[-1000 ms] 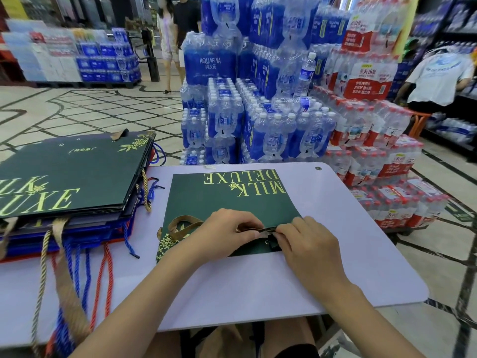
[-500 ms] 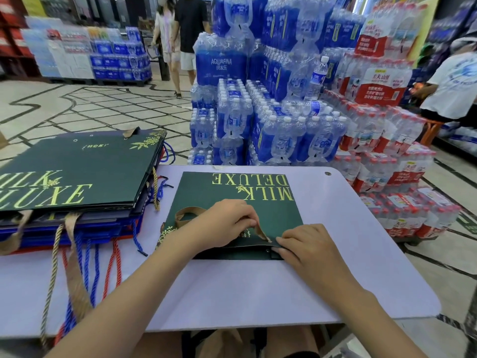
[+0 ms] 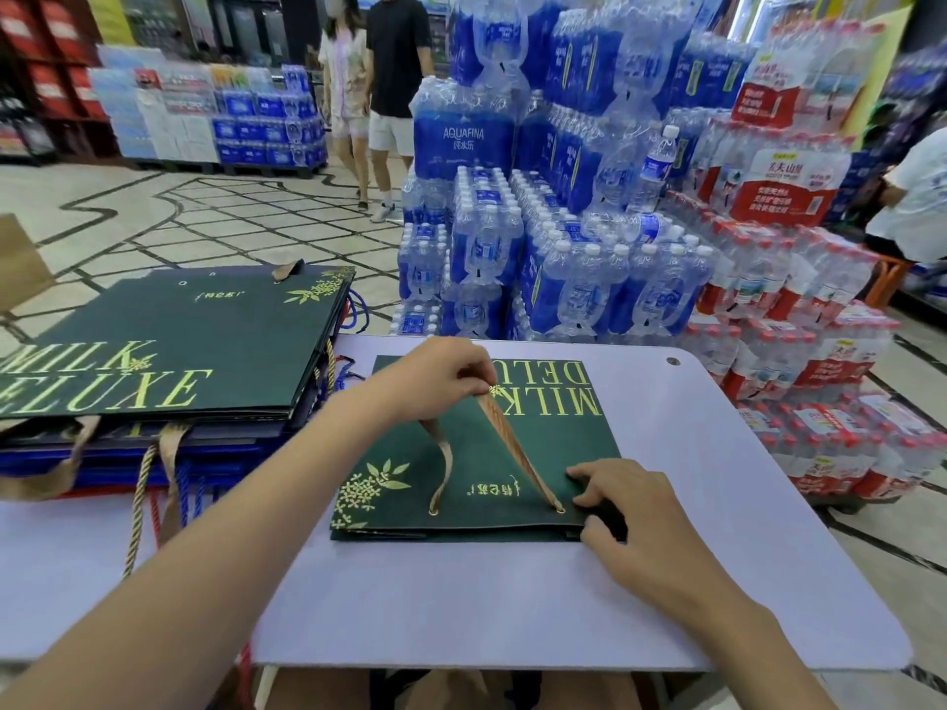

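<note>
A flat dark green paper bag (image 3: 553,448) with gold "MILK DELUXE" lettering lies on the pale lilac table (image 3: 717,545), its mouth toward me. My left hand (image 3: 435,376) pinches the bag's tan ribbon handle (image 3: 512,443) and holds it stretched away from me over the bag. My right hand (image 3: 622,497) grips the bag's near right corner, thumb at the edge and fingers on top.
A stack of similar flat bags (image 3: 169,351) with rope handles sits on the table's left side. Shrink-wrapped water bottle packs (image 3: 563,258) are piled beyond the table. Two people (image 3: 374,94) walk on the tiled floor behind, and another person (image 3: 917,197) stands at the right.
My left hand has moved from the bag's near edge toward the far side, pulling the ribbon handle out straight. My right hand stays at the near right corner.
</note>
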Demonstrator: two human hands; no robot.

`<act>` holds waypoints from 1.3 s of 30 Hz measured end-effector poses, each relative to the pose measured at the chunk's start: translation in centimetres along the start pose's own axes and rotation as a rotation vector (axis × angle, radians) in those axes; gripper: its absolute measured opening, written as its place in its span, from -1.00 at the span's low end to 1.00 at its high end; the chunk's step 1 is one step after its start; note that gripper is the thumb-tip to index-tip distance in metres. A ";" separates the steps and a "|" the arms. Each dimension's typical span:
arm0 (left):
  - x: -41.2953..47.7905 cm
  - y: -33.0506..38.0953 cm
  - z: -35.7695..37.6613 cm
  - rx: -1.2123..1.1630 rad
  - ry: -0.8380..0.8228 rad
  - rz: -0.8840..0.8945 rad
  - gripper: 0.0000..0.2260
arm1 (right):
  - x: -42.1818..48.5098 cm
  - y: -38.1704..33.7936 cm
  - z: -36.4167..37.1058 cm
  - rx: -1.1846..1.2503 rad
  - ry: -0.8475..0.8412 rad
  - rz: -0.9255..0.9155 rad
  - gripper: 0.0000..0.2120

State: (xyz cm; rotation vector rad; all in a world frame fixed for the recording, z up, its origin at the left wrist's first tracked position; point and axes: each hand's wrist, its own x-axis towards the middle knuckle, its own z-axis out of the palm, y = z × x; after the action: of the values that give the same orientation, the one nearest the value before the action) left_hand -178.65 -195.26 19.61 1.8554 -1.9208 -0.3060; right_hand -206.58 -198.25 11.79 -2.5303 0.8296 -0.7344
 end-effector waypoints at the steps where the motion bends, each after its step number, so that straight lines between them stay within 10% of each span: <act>1: 0.1 -0.2 0.7 0.045 0.018 -0.002 -0.91 | 0.1 0.0 0.0 0.007 0.018 0.026 -0.79; 5: -1.7 -1.2 2.7 0.253 0.010 -0.025 -0.74 | 0.6 0.1 -0.1 0.050 0.162 0.170 -0.53; 13: -10.7 -0.6 2.2 0.259 -0.115 -0.131 -0.34 | 0.3 0.5 -1.3 -0.252 0.163 0.646 -0.75; 17: -12.1 -0.7 3.3 0.321 -0.164 -0.125 -0.24 | 1.4 -1.2 -3.2 0.254 0.117 0.865 -0.71; 20: -11.9 -1.8 3.5 0.201 -0.081 -0.080 -0.27 | 2.4 -1.5 -5.9 0.845 0.163 0.938 -0.73; 27: -9.4 -2.3 3.7 0.156 0.156 0.165 -0.36 | 3.1 1.2 -14.0 1.136 0.064 0.932 -0.63; 30: -5.0 -2.0 3.9 0.183 0.161 0.111 -0.69 | 2.5 2.5 -17.2 1.232 0.098 0.878 -0.47; 34: -1.3 0.4 3.8 -0.119 0.236 0.061 -0.71 | 1.7 2.6 -19.6 1.056 0.248 0.712 -0.75; 39: 0.4 7.0 2.4 -0.552 0.183 -0.010 -0.91 | 1.5 5.2 -18.9 0.663 0.344 0.680 -0.40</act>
State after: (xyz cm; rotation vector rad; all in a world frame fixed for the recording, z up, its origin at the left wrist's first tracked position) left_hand -185.90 -195.56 20.80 1.4684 -1.5087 -0.5810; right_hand -218.72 -206.64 24.72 -1.4308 1.2144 -0.9949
